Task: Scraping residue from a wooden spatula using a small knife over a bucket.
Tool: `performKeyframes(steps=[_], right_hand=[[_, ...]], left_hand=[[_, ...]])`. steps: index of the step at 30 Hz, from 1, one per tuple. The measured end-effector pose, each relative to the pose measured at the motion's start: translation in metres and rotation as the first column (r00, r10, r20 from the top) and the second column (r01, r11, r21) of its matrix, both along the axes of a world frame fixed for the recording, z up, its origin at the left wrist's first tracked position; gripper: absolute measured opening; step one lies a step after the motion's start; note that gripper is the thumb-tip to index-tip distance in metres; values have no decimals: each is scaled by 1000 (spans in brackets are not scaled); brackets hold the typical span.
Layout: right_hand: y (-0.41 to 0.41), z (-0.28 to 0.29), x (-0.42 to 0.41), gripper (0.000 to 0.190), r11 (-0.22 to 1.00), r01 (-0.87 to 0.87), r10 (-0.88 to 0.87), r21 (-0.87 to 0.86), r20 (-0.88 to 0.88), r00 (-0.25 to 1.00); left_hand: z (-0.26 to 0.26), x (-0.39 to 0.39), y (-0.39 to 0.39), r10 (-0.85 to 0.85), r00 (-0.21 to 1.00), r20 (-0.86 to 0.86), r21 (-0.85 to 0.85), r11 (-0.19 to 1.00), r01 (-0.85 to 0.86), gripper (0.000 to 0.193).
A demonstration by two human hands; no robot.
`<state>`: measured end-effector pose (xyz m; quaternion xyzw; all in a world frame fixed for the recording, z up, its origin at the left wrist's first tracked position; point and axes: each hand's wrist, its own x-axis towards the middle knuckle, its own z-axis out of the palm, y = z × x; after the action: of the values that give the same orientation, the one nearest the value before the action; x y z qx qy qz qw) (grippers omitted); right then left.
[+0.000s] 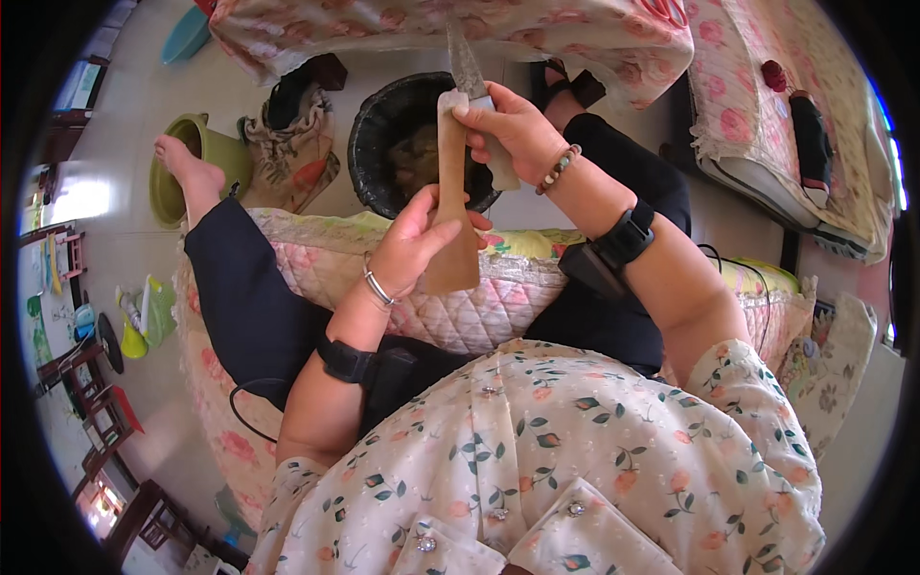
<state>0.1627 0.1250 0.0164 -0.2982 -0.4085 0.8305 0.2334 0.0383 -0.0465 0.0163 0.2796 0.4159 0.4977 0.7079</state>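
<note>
My left hand [424,241] holds a flat wooden spatula [453,259] by the part near its wide blade, which points towards me. My right hand [514,133] is closed around the pale handle of a knife [467,68], whose blade points away from me and looks stained. The thumb of that hand also presses the narrow far end of the spatula, so the two tools lie side by side and partly overlap. Beneath them stands a black basin [370,162] with brownish matter inside, too dim to identify.
A flowered cloth covers a table [431,32] ahead. An olive-green bucket [226,154] stands left beside my bare foot, near a patterned cloth bag [295,147]. On the right, a quilted seat [726,108] bears a folded umbrella [811,144]. Cables run near both arms.
</note>
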Motion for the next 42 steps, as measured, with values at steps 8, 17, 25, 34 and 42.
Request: performKeyframes(steps=[8,17,25,34,42], right_hand=[[-27,9,-14,24,929,-293,244,227,222,944],[-59,24,0,19,410,-440,-69,799,508,859],[-38,-2,-1,22,284,-636,-218,717,695,686],[-48,-9,5,22,279,-705,-235,652,758,608],[-42,-8,14,24,312,-702,-224,640,768,600]], left_hand=[[1,-3,6,290,955,55,-56,956,-288,30],[-10,-2,10,402,908,-120,-110,903,-414,18],[-20,-5,12,325,941,-97,-237,911,-339,19],[-26,-5,16,321,946,-55,-281,904,-323,17],[-17,-4,13,288,957,-48,-262,920,-290,19]])
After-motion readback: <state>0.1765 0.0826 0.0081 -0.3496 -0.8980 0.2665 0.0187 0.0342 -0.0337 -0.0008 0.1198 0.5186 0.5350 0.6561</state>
